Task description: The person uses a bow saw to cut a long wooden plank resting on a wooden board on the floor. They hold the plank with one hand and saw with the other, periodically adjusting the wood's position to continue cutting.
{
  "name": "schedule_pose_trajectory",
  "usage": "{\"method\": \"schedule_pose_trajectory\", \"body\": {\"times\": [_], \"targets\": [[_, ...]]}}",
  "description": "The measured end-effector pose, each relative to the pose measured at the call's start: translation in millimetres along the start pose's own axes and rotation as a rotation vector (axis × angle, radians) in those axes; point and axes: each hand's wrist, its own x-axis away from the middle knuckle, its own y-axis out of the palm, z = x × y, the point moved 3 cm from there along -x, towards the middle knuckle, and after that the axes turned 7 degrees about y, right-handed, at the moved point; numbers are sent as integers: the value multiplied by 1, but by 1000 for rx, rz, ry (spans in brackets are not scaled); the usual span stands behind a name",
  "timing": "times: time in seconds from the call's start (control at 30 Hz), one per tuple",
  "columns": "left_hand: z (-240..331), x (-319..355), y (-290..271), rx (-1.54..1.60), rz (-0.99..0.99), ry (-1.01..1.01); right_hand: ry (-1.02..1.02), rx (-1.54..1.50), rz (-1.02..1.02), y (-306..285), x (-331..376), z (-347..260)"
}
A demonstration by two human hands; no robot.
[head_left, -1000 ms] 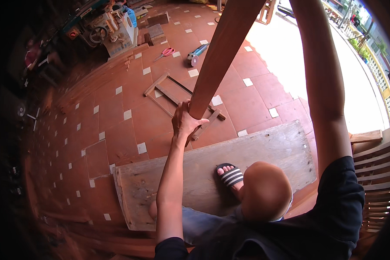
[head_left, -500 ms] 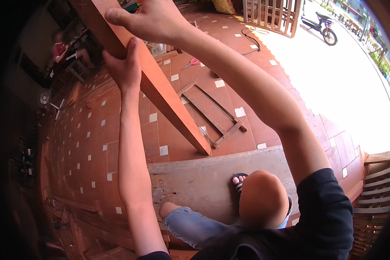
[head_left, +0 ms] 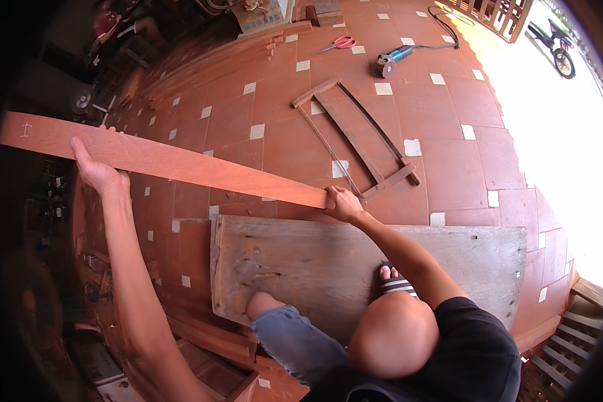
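Note:
A long reddish-brown wooden board point(head_left: 201, 167) is held up across the left half of the view, its wider end at the far left. My left hand point(head_left: 102, 175) grips it near that end, thumb on the near face and fingertips showing over the far edge. A light mark is drawn on the wide end. My right hand point(head_left: 344, 203) is closed around the narrow end. Below the board lies a weathered grey plank point(head_left: 328, 268), with my sandalled foot point(head_left: 393, 276) on it.
A wooden frame saw point(head_left: 348, 130) lies on the tiled floor beyond the plank. Further off are a blue angle grinder point(head_left: 393, 60) with its cord and pink-handled scissors point(head_left: 342, 43). Wooden slats point(head_left: 573, 335) stand at the lower right. A person point(head_left: 107, 27) sits at the far left.
The board has swung from steeply slanted to nearly level, its wide end moving left and down. My right hand has shifted from the upper part to the narrow end.

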Motion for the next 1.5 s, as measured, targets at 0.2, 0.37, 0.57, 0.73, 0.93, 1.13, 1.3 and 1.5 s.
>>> {"method": "schedule_pose_trajectory", "body": {"times": [0.2,0.37,0.57,0.73,0.93,1.13,1.3,1.5], "targets": [[-28,-4,-43,38,81,-119,-218,-48,182,-25,6,10],[-74,6,-94,109,233,-261,-291,114,292,-80,11,25],[-148,76,-117,235,410,-536,-344,227,351,-183,57,61],[-215,176,-115,304,523,-807,-268,355,337,-253,147,87],[-279,272,-114,422,566,-997,-220,466,314,-318,205,81],[-297,294,-114,430,561,-1078,-152,483,229,-352,216,45],[-311,272,-194,309,365,-1027,-171,420,158,-301,206,8],[-270,260,-215,-475,211,-1237,-164,364,89,-218,193,22]]}}
